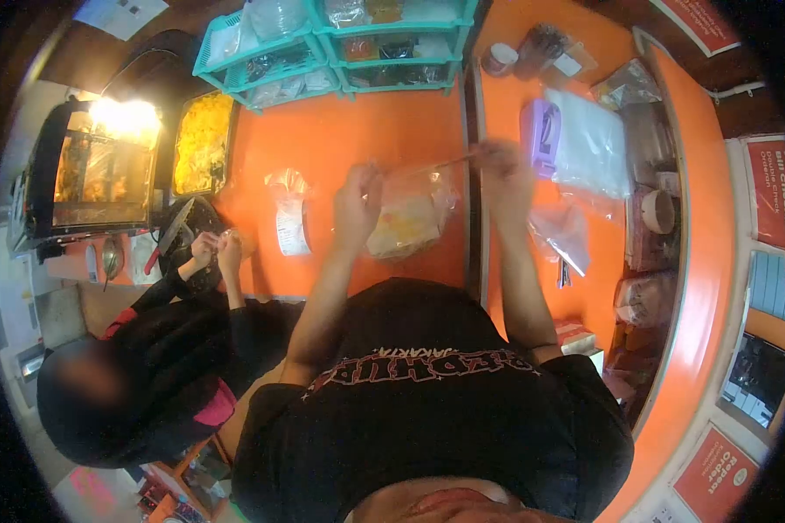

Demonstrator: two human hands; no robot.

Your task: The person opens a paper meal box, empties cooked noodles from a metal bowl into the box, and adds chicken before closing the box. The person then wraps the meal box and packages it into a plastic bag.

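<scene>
My left hand (358, 193) is closed above the orange counter. To its right, my right hand (502, 166) is also closed, slightly blurred. Between them a thin brownish strip (440, 163) is pulled taut; its kind is hard to make out, and its ends disappear in my fingers. Just below it on the counter lies a clear plastic bag (406, 225) with pale yellowish contents. Left of my left hand is another small clear bag with a white printed slip (292, 228).
A co-worker (174, 349) stands at my left, hands (216, 248) near a dark pan. Beyond are a yellow food tray (204, 139) and a lit display case (105, 174). Teal drawers (340, 52) stand at the back. A purple sealer-like device (542, 138) and clear bags (589, 144) lie right.
</scene>
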